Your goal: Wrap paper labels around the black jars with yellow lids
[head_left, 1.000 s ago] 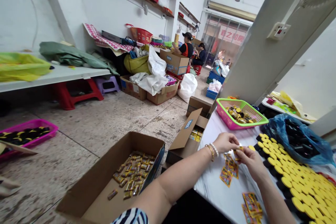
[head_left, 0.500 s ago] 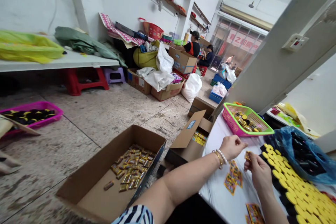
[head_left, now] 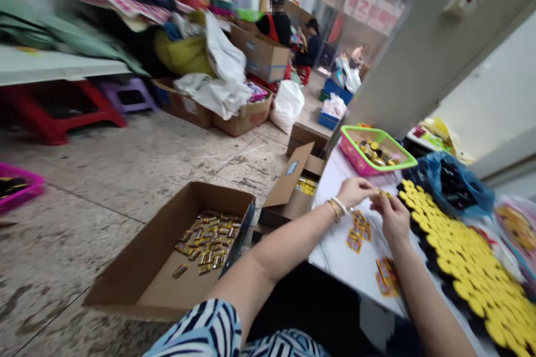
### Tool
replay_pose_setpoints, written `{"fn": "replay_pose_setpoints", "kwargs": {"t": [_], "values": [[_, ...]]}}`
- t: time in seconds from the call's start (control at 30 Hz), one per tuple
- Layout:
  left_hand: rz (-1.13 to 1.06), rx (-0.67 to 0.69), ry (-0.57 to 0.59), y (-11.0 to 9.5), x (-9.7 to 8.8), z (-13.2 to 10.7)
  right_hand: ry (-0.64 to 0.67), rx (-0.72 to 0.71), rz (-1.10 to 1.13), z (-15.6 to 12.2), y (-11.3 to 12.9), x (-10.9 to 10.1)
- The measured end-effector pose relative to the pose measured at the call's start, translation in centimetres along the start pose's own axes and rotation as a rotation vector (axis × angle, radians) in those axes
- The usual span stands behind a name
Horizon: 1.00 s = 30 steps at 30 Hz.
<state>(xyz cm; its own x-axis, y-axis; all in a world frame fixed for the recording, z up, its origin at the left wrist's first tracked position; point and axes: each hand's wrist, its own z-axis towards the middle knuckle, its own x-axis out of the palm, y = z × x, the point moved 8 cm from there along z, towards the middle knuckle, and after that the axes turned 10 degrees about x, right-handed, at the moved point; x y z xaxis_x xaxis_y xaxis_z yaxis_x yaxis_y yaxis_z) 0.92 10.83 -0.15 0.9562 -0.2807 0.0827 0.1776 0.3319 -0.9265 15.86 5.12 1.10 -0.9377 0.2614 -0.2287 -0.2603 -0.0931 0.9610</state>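
Over the white table (head_left: 330, 245), my left hand (head_left: 355, 192) and my right hand (head_left: 394, 216) meet fingertip to fingertip. Between them is a small orange-yellow printed card (head_left: 383, 193), blurred and partly hidden by the fingers. My right hand pinches it, and the closed fingertips of my left hand are at its near side. Below the hands lie several loose orange printed cards (head_left: 355, 232). A second pile of cards (head_left: 387, 277) rests beside my right forearm. Right of my right hand stand many black pieces with round yellow tops (head_left: 456, 251), packed close together.
A green and pink basket (head_left: 349, 153) with gold and yellow pieces stands at the table's far end. Beyond the yellow tops sits a blue bag (head_left: 481, 192) of black parts. Left on the floor, an open carton (head_left: 138, 268) holds small gold-wrapped pieces. Two people sit farther back.
My left hand has come to the card in my right hand, and the fingertips now meet. The view has shifted, so more of the table's right side shows.
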Motion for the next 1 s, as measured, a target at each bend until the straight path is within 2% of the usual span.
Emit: {"fn": "replay_pose_setpoints", "kwargs": {"t": [0.1,0.23,0.47,0.63,0.83,0.93,1.0], "values": [[-0.056,0.018,-0.010,0.7,0.0,0.8,0.064,0.023,0.048,0.8,-0.4,-0.1],[0.014,0.030,-0.017,1.4,-0.1,1.1,0.065,0.078,0.081,1.5,-1.5,-0.8],[-0.120,-0.031,-0.087,0.4,0.1,0.3,0.015,0.089,0.145,1.8,-2.3,-1.5],[-0.104,-0.069,-0.062,-0.1,0.8,-0.2,-0.005,0.052,0.145,1.7,-2.1,-1.8],[-0.149,-0.055,-0.059,-0.8,0.6,-0.5,-0.015,-0.062,-0.049,0.8,-0.4,-1.0],[-0.075,-0.098,-0.091,-0.9,0.1,-0.7,0.012,-0.046,0.103,0.7,-0.3,-0.9],[-0.042,-0.117,-0.060,-1.1,0.1,-0.9,0.016,-0.045,0.178,0.7,-0.4,-1.1]]}}
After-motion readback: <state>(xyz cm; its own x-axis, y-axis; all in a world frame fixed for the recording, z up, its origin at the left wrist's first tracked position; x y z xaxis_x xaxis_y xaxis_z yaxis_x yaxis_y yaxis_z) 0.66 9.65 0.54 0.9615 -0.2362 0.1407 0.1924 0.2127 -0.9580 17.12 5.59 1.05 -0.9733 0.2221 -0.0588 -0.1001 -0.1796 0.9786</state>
